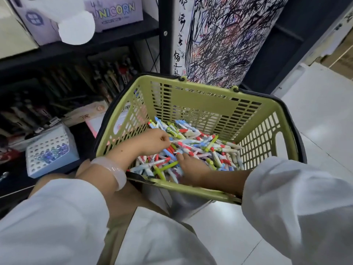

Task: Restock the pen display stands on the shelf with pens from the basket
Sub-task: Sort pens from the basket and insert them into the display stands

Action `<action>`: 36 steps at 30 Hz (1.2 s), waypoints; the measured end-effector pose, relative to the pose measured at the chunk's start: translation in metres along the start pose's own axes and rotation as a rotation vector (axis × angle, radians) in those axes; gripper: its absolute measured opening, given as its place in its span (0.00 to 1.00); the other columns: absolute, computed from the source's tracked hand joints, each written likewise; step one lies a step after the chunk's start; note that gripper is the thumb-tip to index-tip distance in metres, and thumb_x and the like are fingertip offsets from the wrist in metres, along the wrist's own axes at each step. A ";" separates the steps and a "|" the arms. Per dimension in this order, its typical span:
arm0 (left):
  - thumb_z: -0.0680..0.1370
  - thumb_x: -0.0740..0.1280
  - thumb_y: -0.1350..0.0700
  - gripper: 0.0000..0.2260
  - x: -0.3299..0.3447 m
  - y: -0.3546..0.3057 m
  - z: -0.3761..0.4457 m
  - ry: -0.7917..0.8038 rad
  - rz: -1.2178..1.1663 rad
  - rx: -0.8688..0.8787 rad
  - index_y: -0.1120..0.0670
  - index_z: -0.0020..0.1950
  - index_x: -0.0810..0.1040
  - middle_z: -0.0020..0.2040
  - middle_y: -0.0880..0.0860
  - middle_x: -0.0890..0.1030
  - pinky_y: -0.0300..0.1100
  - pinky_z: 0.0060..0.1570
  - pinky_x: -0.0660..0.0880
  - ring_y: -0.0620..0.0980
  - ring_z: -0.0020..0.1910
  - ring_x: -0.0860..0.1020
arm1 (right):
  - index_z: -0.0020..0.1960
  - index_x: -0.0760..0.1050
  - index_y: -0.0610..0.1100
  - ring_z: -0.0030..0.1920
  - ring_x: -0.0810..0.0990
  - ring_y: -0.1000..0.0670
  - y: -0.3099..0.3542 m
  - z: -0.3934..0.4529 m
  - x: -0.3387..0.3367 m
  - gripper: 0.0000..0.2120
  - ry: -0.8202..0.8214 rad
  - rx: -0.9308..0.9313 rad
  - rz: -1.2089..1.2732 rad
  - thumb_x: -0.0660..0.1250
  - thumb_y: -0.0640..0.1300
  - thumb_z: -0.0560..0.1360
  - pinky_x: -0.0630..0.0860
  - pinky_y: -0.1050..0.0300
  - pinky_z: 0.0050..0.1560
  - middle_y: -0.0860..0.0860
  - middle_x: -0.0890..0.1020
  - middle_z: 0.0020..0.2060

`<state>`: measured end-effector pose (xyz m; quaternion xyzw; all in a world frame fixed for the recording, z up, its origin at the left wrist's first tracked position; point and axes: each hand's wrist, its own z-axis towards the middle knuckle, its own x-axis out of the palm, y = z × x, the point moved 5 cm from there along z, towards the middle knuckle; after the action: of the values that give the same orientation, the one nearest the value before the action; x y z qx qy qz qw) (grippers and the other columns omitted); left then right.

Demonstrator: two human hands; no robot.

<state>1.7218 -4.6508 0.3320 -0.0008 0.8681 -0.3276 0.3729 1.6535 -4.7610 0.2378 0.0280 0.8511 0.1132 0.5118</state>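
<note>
A green plastic basket (200,104) stands on the floor in front of me, its bottom covered with a loose pile of pens (208,148) in red, blue, green and white. My left hand (152,139) is inside the basket with its fingers pinched together on pens at the pile's left side. My right hand (191,165) lies palm down on the pile near the front wall, fingers spread among the pens. A white pen display stand (51,148) with a grid of holes sits on the low shelf to the left, holding a few blue pens.
Dark shelving (107,35) runs along the left, with a purple "Unicorn" box (114,12) above and darker pen displays (112,73) behind the stand. A scribbled test-paper panel (225,41) rises behind the basket. White floor tiles (321,115) lie to the right.
</note>
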 end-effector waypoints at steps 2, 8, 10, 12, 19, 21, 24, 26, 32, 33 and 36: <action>0.80 0.58 0.54 0.11 -0.004 0.004 0.001 -0.006 -0.011 0.002 0.60 0.50 0.75 0.38 0.53 0.72 0.41 0.33 0.64 0.50 0.35 0.66 | 0.66 0.59 0.41 0.48 0.76 0.39 -0.011 0.001 -0.005 0.27 0.001 -0.016 0.087 0.68 0.43 0.72 0.74 0.48 0.40 0.39 0.74 0.55; 0.80 0.59 0.54 0.09 -0.022 0.012 -0.003 -0.090 -0.185 0.048 0.57 0.49 0.77 0.46 0.54 0.79 0.41 0.41 0.71 0.50 0.41 0.76 | 0.68 0.63 0.41 0.43 0.79 0.43 -0.038 0.003 -0.047 0.26 -0.114 0.039 0.514 0.68 0.38 0.73 0.76 0.57 0.39 0.43 0.78 0.49; 0.81 0.59 0.54 0.08 -0.026 0.011 -0.007 -0.123 -0.268 0.057 0.55 0.49 0.77 0.48 0.52 0.79 0.36 0.42 0.72 0.47 0.45 0.78 | 0.65 0.67 0.42 0.33 0.75 0.52 -0.040 -0.002 -0.076 0.21 -0.220 0.060 0.742 0.65 0.35 0.74 0.71 0.65 0.31 0.47 0.76 0.40; 0.80 0.61 0.51 0.06 -0.025 0.005 -0.011 -0.120 -0.383 0.052 0.50 0.53 0.75 0.51 0.49 0.78 0.36 0.46 0.72 0.45 0.50 0.78 | 0.59 0.71 0.43 0.34 0.72 0.52 -0.034 -0.007 -0.111 0.15 -0.325 0.031 0.988 0.63 0.32 0.74 0.71 0.61 0.36 0.48 0.73 0.37; 0.76 0.66 0.54 0.09 -0.022 -0.052 -0.028 0.009 -1.042 0.210 0.49 0.55 0.73 0.48 0.47 0.82 0.35 0.46 0.78 0.42 0.46 0.81 | 0.50 0.74 0.49 0.29 0.72 0.55 0.044 -0.012 -0.211 0.15 -0.471 -0.294 1.368 0.61 0.30 0.74 0.73 0.61 0.33 0.52 0.73 0.31; 0.77 0.65 0.61 0.03 -0.033 -0.058 -0.036 -0.066 -1.156 0.249 0.56 0.49 0.75 0.37 0.50 0.83 0.40 0.38 0.80 0.47 0.35 0.82 | 0.49 0.73 0.49 0.29 0.73 0.56 0.061 -0.016 -0.226 0.14 -0.497 -0.383 1.356 0.62 0.30 0.74 0.73 0.62 0.34 0.54 0.73 0.31; 0.78 0.63 0.63 0.05 -0.047 -0.059 -0.046 -0.181 -1.189 0.263 0.58 0.42 0.71 0.25 0.50 0.73 0.40 0.27 0.73 0.47 0.22 0.71 | 0.49 0.71 0.46 0.29 0.73 0.55 0.071 -0.023 -0.239 0.11 -0.482 -0.492 1.483 0.61 0.31 0.76 0.73 0.62 0.32 0.52 0.71 0.31; 0.79 0.62 0.62 0.08 -0.050 -0.059 -0.049 -0.189 -1.137 0.281 0.56 0.40 0.68 0.24 0.49 0.68 0.38 0.26 0.67 0.45 0.22 0.65 | 0.48 0.70 0.45 0.30 0.74 0.54 0.073 -0.028 -0.241 0.06 -0.477 -0.536 1.531 0.63 0.35 0.76 0.74 0.63 0.33 0.52 0.73 0.31; 0.79 0.63 0.61 0.09 -0.050 -0.051 -0.053 -0.214 -0.936 0.220 0.56 0.39 0.68 0.26 0.51 0.66 0.38 0.25 0.63 0.46 0.22 0.62 | 0.48 0.72 0.44 0.41 0.79 0.53 0.061 -0.033 -0.227 0.13 -0.446 -0.527 1.677 0.60 0.53 0.74 0.78 0.60 0.47 0.49 0.75 0.39; 0.79 0.63 0.61 0.08 -0.049 -0.050 -0.052 -0.206 -0.922 0.211 0.56 0.40 0.68 0.26 0.51 0.66 0.38 0.24 0.63 0.46 0.23 0.62 | 0.47 0.73 0.44 0.44 0.79 0.52 0.058 -0.033 -0.226 0.12 -0.470 -0.493 1.652 0.58 0.53 0.76 0.77 0.59 0.50 0.49 0.76 0.40; 0.78 0.64 0.60 0.06 -0.048 -0.043 -0.055 -0.202 -0.922 0.193 0.54 0.42 0.69 0.26 0.50 0.66 0.37 0.24 0.62 0.45 0.22 0.62 | 0.43 0.75 0.46 0.50 0.77 0.49 0.055 -0.032 -0.232 0.13 -0.527 -0.428 1.601 0.55 0.47 0.81 0.73 0.56 0.55 0.49 0.79 0.44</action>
<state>1.7101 -4.6417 0.4157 -0.3827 0.7025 -0.5360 0.2696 1.7315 -4.7505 0.4649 0.5466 0.3896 0.5867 0.4530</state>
